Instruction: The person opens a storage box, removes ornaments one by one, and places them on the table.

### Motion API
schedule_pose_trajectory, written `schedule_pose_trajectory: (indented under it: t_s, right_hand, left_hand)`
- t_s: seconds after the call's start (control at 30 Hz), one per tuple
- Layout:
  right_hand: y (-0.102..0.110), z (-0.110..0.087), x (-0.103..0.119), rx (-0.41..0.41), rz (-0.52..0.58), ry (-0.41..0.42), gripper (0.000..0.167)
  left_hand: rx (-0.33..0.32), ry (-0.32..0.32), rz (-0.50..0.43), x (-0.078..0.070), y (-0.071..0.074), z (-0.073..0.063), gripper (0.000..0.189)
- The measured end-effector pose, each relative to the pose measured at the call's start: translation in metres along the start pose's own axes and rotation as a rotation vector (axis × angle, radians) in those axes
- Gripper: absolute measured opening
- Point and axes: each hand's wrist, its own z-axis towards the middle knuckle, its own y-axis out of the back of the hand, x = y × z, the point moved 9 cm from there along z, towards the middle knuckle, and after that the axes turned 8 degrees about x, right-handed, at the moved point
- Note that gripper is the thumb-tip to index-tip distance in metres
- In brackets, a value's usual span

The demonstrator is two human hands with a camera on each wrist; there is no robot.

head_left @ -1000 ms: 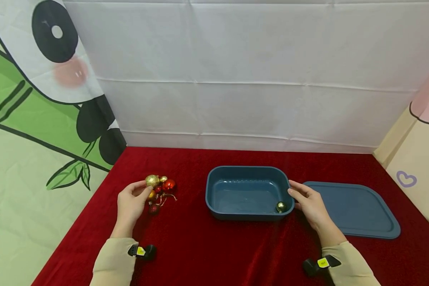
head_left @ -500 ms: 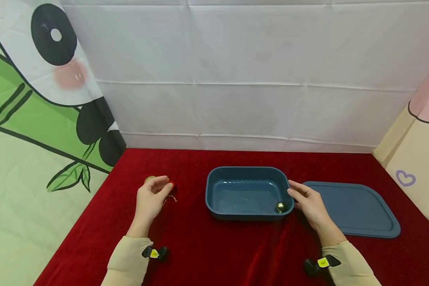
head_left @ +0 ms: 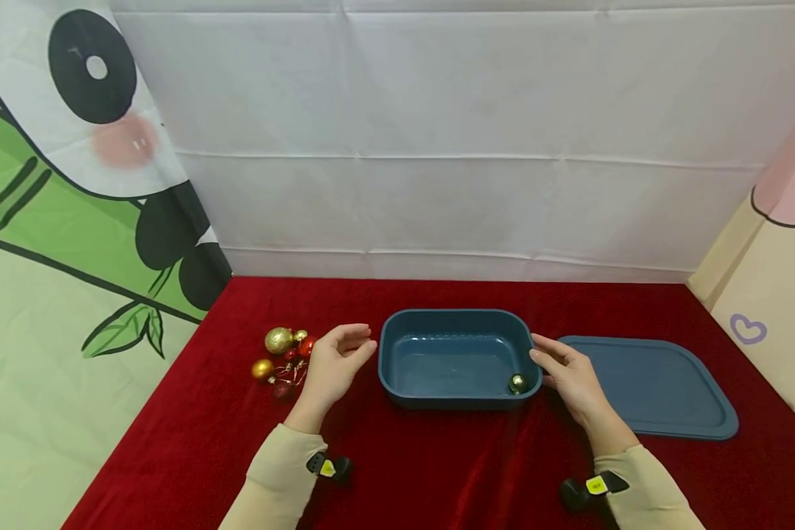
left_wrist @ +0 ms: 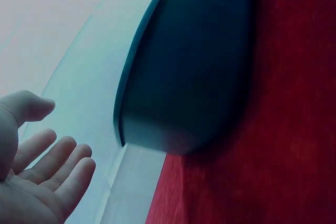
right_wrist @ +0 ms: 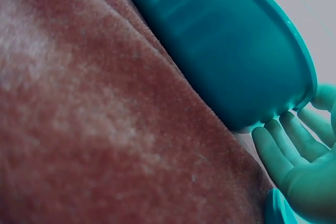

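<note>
A blue rectangular plastic box [head_left: 450,402] stands on the red cloth, with a shiny gold-green bauble [head_left: 517,383] in its front right corner. My right hand [head_left: 570,375] grips the box's right end, thumb at the rim and fingers against the outer wall, as the right wrist view also shows. Just left of the box is my left hand [head_left: 334,368], apart from it. In the left wrist view its fingers [left_wrist: 50,158] are loosely bent and hold nothing. Left of that hand lie several ornaments: a glittery gold bauble [head_left: 279,341], an orange-gold bauble [head_left: 263,369] and a red bauble [head_left: 308,346], partly hidden.
A flat blue lid [head_left: 662,390] lies on the cloth to the right of the box, behind my right hand. A dark red bauble [head_left: 283,391] is at the front of the ornament cluster. A white cloth wall [head_left: 464,206] rises behind the table.
My left hand has moved right, from the ornament cluster to beside the box, with nothing in it. The orange-gold bauble now lies farther left. My right hand has kept its grip.
</note>
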Motion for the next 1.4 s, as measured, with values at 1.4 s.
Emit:
schedule_pose_trajectory:
  t_s: [1.4]
  right_hand:
    - [-0.004,-0.007,0.012,-0.002,-0.014,0.003,0.058]
  left_hand:
    - [0.402,-0.044,0.024,-0.037,-0.145,0.021,0.036]
